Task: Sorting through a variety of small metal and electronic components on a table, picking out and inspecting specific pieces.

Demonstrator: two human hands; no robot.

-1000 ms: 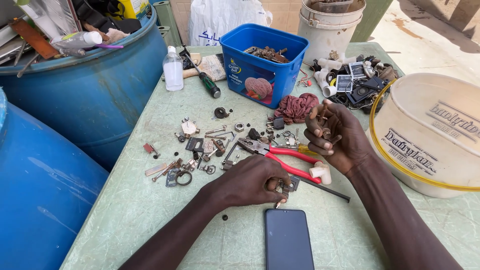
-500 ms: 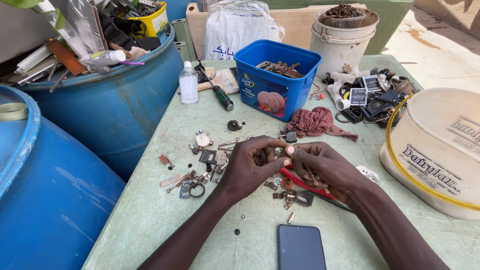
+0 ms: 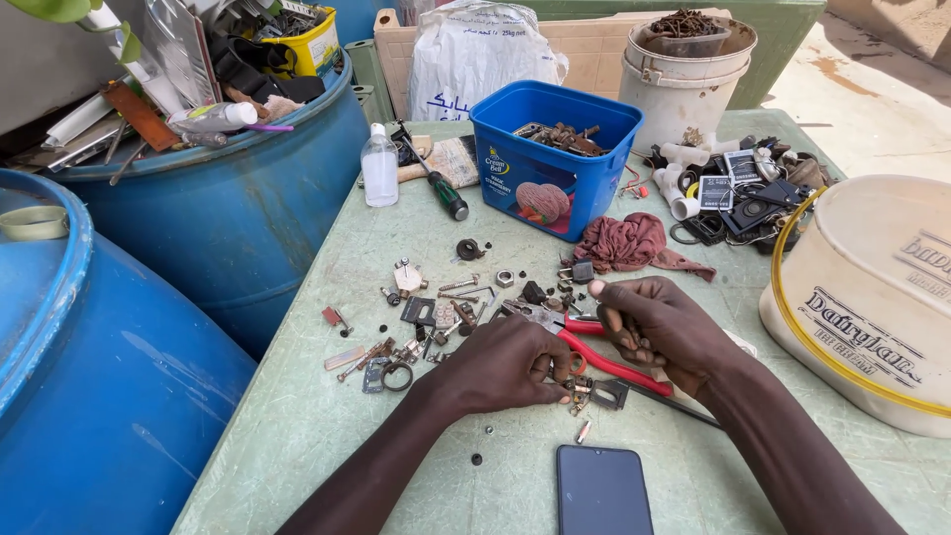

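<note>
Two blue barrels (image 3: 228,218) stand off to the left of the green counter (image 3: 297,436). The left hand (image 3: 505,362) curls down, fingertips pinching small metal bits (image 3: 575,391). Just right, touching them, red-handled pliers (image 3: 594,352) lie slanting down to the right. The right hand (image 3: 664,327) is nearer the pliers, fingers folded over something too small to tell.

- A blue tub (image 3: 551,149) of rusty scrap stands at twelve o'clock on the green counter (image 3: 297,416).
- A clear bottle (image 3: 379,166) stands at eleven o'clock, a green-handled screwdriver (image 3: 443,188) just beside it.
- A dark phone (image 3: 601,489) lies at six o'clock.
- A cream bucket (image 3: 872,297) sits at three o'clock.
- Blue barrels (image 3: 109,396) stand at nine o'clock.
</note>
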